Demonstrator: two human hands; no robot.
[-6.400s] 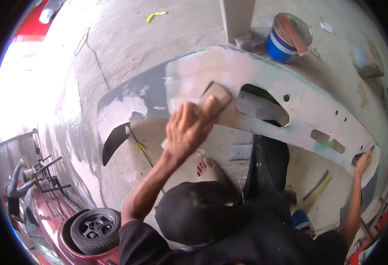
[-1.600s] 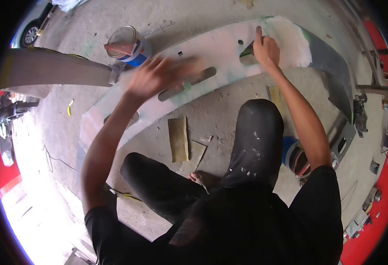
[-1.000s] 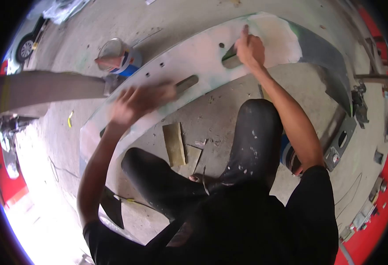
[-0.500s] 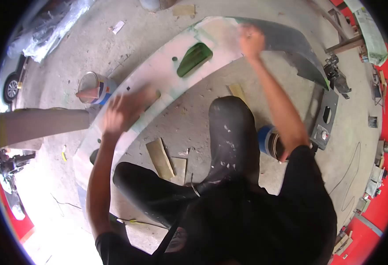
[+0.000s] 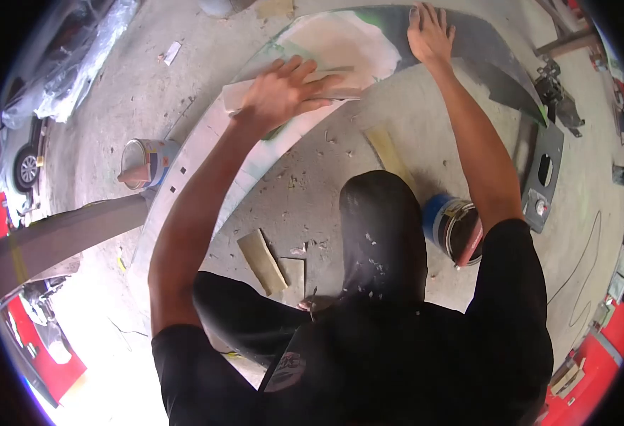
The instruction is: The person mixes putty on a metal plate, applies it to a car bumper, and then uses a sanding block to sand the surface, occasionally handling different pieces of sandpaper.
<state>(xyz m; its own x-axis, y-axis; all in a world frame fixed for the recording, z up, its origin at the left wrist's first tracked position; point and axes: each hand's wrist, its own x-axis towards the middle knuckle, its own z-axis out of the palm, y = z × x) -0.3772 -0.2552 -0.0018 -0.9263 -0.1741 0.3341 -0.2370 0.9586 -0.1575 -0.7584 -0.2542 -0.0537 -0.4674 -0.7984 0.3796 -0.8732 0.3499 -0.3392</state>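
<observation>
A long curved car bumper [image 5: 344,44] arcs across the floor in front of me, patched pinkish white and green, with dark grey on its right part. My left hand [image 5: 278,96] presses on a flat, pale sanding strip [image 5: 235,96], which lies across the bumper. Its fingers spread over the strip, whose ends stick out on both sides of the hand. The strip hides most of the bumper's green-edged opening. Farther right, my right hand [image 5: 431,37] rests flat on the grey part, fingers stretched out, holding nothing.
One open can [image 5: 157,162] stands beyond the bumper's left side; another can [image 5: 448,226] is right of my knee. Flat tan pieces [image 5: 262,261] lie near my legs. A grey part with an oval hole [image 5: 547,170] is at right. Clear plastic sheeting [image 5: 88,67] hangs upper left.
My left hand has moved up and right along the bumper, the strip now visible under it. My right hand has shifted right and up, from curled to flat. The view has shifted slightly.
</observation>
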